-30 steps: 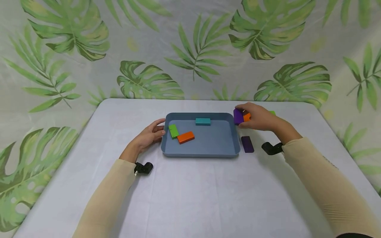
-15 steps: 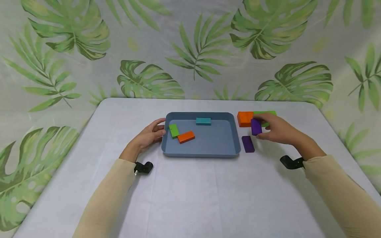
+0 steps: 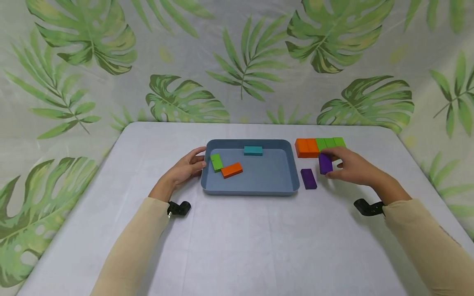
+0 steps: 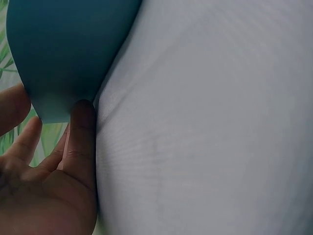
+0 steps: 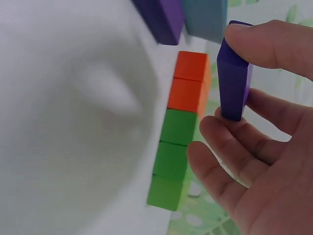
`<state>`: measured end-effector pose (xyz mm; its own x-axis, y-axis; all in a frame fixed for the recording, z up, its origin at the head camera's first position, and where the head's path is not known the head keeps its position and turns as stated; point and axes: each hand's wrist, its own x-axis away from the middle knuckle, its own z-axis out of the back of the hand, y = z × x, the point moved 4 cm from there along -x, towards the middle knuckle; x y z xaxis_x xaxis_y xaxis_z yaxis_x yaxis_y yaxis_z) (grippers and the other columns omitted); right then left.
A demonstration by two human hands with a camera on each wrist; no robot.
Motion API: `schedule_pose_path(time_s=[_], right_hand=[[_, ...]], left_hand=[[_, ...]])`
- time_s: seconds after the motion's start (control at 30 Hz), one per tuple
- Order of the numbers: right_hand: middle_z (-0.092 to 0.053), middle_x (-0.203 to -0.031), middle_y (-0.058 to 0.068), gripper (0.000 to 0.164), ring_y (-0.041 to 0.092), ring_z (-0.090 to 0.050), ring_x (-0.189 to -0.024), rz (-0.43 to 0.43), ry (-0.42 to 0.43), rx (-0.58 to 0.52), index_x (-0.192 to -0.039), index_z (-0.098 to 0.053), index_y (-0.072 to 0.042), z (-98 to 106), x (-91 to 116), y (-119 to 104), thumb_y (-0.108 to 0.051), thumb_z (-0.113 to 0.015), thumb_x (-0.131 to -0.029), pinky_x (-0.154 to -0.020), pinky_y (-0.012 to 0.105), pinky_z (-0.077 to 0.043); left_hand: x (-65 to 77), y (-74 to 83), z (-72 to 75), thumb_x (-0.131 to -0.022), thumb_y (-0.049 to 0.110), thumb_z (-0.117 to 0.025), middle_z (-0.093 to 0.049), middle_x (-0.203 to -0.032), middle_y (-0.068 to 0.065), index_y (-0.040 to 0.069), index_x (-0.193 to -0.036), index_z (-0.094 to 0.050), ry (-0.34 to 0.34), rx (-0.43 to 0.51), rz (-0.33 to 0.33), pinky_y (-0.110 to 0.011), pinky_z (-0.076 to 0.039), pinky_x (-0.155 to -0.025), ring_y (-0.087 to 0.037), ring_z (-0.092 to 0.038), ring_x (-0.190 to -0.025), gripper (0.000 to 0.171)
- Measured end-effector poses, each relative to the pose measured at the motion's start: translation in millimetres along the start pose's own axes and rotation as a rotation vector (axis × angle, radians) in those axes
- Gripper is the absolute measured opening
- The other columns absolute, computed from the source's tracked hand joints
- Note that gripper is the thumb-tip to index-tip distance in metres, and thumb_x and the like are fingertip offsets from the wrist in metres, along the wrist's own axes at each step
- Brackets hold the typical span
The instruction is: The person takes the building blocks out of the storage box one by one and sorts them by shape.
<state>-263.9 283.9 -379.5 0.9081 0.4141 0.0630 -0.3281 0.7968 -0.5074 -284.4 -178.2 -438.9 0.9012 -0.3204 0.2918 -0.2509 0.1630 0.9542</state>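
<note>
Head view: right hand (image 3: pixel 357 166) pinches a purple block (image 3: pixel 325 164), long axis roughly near-to-far.

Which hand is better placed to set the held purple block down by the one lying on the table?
The right, most likely: the right hand pinches the held block, near the lying block. The left hand is across the tray, at its left end.

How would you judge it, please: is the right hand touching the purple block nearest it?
Touching: the right wrist view shows the right hand gripping the purple block between thumb and fingers.
</note>
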Motion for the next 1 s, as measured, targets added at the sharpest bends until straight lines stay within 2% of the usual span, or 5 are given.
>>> schedule_pose_path(time_s=[0.27, 0.63, 0.87, 1.0], right_hand=[[-0.050, -0.138, 0.026, 0.067, 0.042, -0.054, -0.119, -0.025, -0.058, 0.005, -0.143, -0.045, 0.003, -16.1, 3.2, 10.7, -0.008, -0.075, -0.084, -0.099, 0.064, -0.048], [-0.056, -0.131, 0.026, 0.068, 0.038, -0.058, -0.112, 0.002, -0.068, 0.032, -0.139, -0.050, 0.004, -24.1, 2.3, 12.5, -0.012, -0.080, -0.080, -0.095, 0.056, -0.053], [-0.058, -0.131, 0.026, 0.067, 0.041, -0.055, -0.119, 0.023, -0.063, 0.072, -0.137, -0.052, 0.004, -28.1, -1.1, 12.7, -0.010, -0.080, -0.078, -0.105, 0.062, -0.044], [-0.060, -0.130, 0.026, 0.066, 0.041, -0.055, -0.119, 0.038, -0.062, 0.090, -0.136, -0.053, 0.004, -29.9, -3.0, 12.7, -0.009, -0.080, -0.077, -0.106, 0.063, -0.042]], left_hand=[[-1.0, -0.4, -0.5, -0.104, 0.010, -0.050, -0.026, -0.163, -0.017, 0.024, -0.159, -0.021, 0.001, -0.005, -0.003, -0.051, -0.031, -0.122, -0.034, -0.035, -0.147, 0.064], [-0.4, -0.5, 0.6, -0.104, 0.010, -0.049, -0.024, -0.164, -0.018, 0.023, -0.160, -0.019, -0.011, -0.006, -0.007, -0.051, -0.029, -0.122, -0.035, -0.033, -0.149, 0.064], [-0.3, -1.2, 1.0, -0.104, 0.011, -0.050, -0.025, -0.163, -0.017, 0.024, -0.159, -0.021, 0.003, 0.004, 0.005, -0.051, -0.031, -0.122, -0.034, -0.034, -0.148, 0.064], [-0.9, -1.3, 0.9, -0.104, 0.010, -0.049, -0.025, -0.163, -0.017, 0.024, -0.159, -0.021, 0.007, 0.003, 0.006, -0.050, -0.031, -0.122, -0.034, -0.034, -0.148, 0.064]])
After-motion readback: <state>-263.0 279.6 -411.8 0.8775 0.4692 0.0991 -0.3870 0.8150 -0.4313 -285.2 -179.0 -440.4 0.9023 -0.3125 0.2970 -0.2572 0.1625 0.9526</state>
